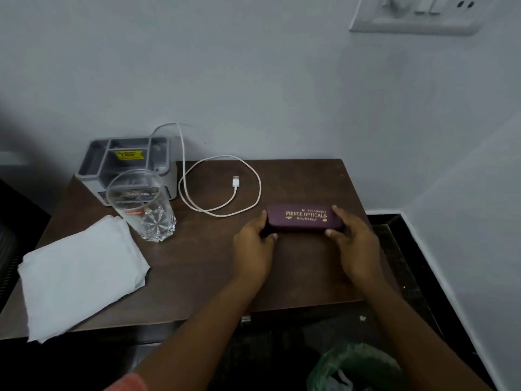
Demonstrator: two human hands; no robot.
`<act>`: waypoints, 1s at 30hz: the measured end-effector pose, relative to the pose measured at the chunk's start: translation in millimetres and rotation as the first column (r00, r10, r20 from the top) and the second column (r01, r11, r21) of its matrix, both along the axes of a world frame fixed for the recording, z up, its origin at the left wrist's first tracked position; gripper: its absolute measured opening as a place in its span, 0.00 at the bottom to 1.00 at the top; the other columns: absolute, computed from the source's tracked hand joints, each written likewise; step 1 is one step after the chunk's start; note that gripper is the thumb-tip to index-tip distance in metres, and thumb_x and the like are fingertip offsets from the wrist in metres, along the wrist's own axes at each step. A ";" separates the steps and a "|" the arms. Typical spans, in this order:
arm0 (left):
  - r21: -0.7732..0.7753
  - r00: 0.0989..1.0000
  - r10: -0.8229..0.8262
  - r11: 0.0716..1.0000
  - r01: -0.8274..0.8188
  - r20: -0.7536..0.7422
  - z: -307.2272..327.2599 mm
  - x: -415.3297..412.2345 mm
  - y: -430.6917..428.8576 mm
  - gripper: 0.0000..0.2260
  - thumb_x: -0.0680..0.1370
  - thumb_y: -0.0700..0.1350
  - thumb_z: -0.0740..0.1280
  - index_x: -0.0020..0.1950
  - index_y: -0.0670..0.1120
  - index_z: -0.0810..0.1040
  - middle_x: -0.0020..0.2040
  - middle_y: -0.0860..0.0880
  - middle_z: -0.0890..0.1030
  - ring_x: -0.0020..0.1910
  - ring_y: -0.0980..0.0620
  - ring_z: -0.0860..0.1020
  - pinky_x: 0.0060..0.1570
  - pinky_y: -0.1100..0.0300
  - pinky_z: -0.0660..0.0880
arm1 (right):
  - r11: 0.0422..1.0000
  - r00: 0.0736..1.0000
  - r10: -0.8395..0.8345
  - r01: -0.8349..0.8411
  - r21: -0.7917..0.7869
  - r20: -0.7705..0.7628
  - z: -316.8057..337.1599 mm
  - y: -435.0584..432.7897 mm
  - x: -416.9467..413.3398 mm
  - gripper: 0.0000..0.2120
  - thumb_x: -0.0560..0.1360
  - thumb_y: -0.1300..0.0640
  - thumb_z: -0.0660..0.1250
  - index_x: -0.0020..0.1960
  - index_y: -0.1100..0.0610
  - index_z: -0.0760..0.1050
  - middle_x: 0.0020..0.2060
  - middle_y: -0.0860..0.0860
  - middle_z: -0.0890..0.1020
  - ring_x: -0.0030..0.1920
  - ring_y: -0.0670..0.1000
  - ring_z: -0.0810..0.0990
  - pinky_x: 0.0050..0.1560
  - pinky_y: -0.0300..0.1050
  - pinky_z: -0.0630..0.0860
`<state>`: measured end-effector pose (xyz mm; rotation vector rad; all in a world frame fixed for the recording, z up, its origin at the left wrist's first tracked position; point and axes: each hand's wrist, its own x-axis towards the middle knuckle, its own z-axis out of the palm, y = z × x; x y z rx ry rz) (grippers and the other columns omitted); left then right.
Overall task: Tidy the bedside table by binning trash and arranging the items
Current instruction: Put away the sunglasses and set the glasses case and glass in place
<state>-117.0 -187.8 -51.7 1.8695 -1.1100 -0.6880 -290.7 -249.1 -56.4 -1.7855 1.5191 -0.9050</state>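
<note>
Brown bedside table (197, 263) stands against a pale wall. Your left hand (253, 246) grips the left end of the maroon spectacle case (303, 218), thumb on the near edge and fingers curled round the end. Your right hand (355, 244) grips the right end likewise. The case lies on the table's right half, lettering up. A white USB cable (225, 187) lies looped just behind it. At the left, an upright glass (143, 207) stands before a grey organizer (127, 162), just beside folded white napkins (81, 272). A green bag (355, 368) sits below the table's front edge.
</note>
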 end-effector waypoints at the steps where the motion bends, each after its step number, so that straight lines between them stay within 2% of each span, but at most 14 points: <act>1: 0.000 1.000 -0.024 1.000 0.024 0.011 -1.0 -1.8 -8.4 0.24 0.73 0.35 0.68 0.69 0.43 0.71 0.65 0.46 0.77 0.64 0.51 0.75 0.51 0.78 0.59 | 1.000 1.000 -0.001 0.001 0.003 -0.005 -1.0 -9.7 -2.1 0.24 0.72 0.67 0.69 0.67 0.57 0.71 0.64 0.57 0.74 0.64 0.54 0.73 0.63 0.39 0.67; 8: 0.036 0.962 -0.206 0.978 0.203 0.177 -8.1 0.9 -52.4 0.27 0.76 0.36 0.63 0.74 0.42 0.60 0.73 0.45 0.66 0.72 0.48 0.65 0.63 0.71 0.56 | 0.998 0.999 -0.033 0.032 -0.046 -0.021 -8.1 -69.7 1.2 0.22 0.73 0.66 0.68 0.66 0.57 0.73 0.60 0.59 0.77 0.61 0.56 0.75 0.63 0.40 0.68; 14: 0.081 0.928 -0.251 0.968 0.238 0.277 -13.1 5.5 -84.1 0.29 0.77 0.35 0.58 0.77 0.42 0.52 0.76 0.43 0.60 0.72 0.44 0.64 0.67 0.60 0.60 | 0.995 0.998 -0.055 0.052 -0.086 -0.040 -14.2 -99.8 10.2 0.21 0.73 0.64 0.69 0.65 0.57 0.73 0.60 0.59 0.78 0.60 0.56 0.76 0.58 0.29 0.63; 17: 0.112 0.920 -0.261 0.965 0.238 0.294 -15.9 6.2 -96.5 0.30 0.77 0.34 0.58 0.77 0.42 0.51 0.75 0.42 0.62 0.70 0.42 0.66 0.65 0.55 0.64 | 0.994 0.997 -0.069 0.066 -0.086 -0.034 -16.3 -106.5 11.0 0.22 0.73 0.64 0.69 0.66 0.57 0.73 0.59 0.60 0.78 0.60 0.57 0.76 0.54 0.24 0.61; 19: 0.136 0.915 -0.277 0.959 0.247 0.293 -17.1 6.7 -100.0 0.31 0.77 0.35 0.59 0.77 0.42 0.49 0.74 0.41 0.62 0.70 0.42 0.66 0.64 0.54 0.65 | 0.994 0.997 -0.076 0.074 -0.082 -0.027 -18.1 -108.7 10.3 0.22 0.73 0.64 0.69 0.66 0.56 0.73 0.60 0.59 0.78 0.60 0.56 0.76 0.55 0.24 0.60; 22: 0.131 0.926 -0.287 0.956 0.262 0.244 -14.0 7.7 -96.0 0.33 0.76 0.35 0.62 0.77 0.43 0.48 0.75 0.43 0.61 0.72 0.44 0.64 0.66 0.58 0.62 | 0.994 0.995 -0.086 0.089 -0.065 0.054 -17.8 -105.1 10.9 0.27 0.72 0.66 0.69 0.70 0.55 0.68 0.63 0.54 0.75 0.63 0.52 0.74 0.55 0.18 0.61; 23: 0.115 0.936 -0.269 0.962 0.249 0.226 -11.3 8.7 -90.6 0.34 0.76 0.36 0.63 0.77 0.43 0.48 0.75 0.44 0.61 0.72 0.45 0.63 0.65 0.61 0.61 | 0.995 0.989 -0.088 0.094 -0.045 0.117 -17.4 -100.8 12.4 0.29 0.72 0.67 0.68 0.71 0.55 0.66 0.64 0.51 0.73 0.64 0.50 0.73 0.58 0.19 0.63; 25: 0.044 0.958 -0.215 0.977 0.211 0.191 -4.1 10.6 -69.0 0.34 0.76 0.36 0.64 0.77 0.44 0.50 0.74 0.45 0.64 0.71 0.47 0.65 0.62 0.68 0.59 | 0.993 0.966 -0.110 0.114 -0.005 0.233 -19.8 -89.7 14.7 0.33 0.72 0.70 0.67 0.73 0.55 0.62 0.64 0.50 0.71 0.65 0.49 0.71 0.65 0.34 0.69; 27: -0.049 0.965 -0.192 0.978 0.204 0.179 3.3 14.0 -30.9 0.32 0.76 0.37 0.66 0.76 0.46 0.56 0.71 0.46 0.69 0.68 0.50 0.70 0.58 0.73 0.60 | 0.986 0.956 -0.158 0.165 -0.007 0.249 -24.0 -75.7 17.3 0.33 0.72 0.70 0.67 0.73 0.53 0.61 0.66 0.54 0.70 0.64 0.49 0.71 0.66 0.46 0.71; 30: -0.190 0.982 -0.115 0.971 0.143 0.151 10.5 30.7 37.7 0.27 0.75 0.39 0.68 0.73 0.51 0.65 0.63 0.52 0.77 0.54 0.60 0.77 0.54 0.75 0.69 | 0.961 0.923 -0.261 0.275 -0.011 0.282 -27.9 -46.7 27.0 0.30 0.73 0.67 0.67 0.72 0.53 0.64 0.66 0.55 0.71 0.63 0.49 0.72 0.64 0.48 0.72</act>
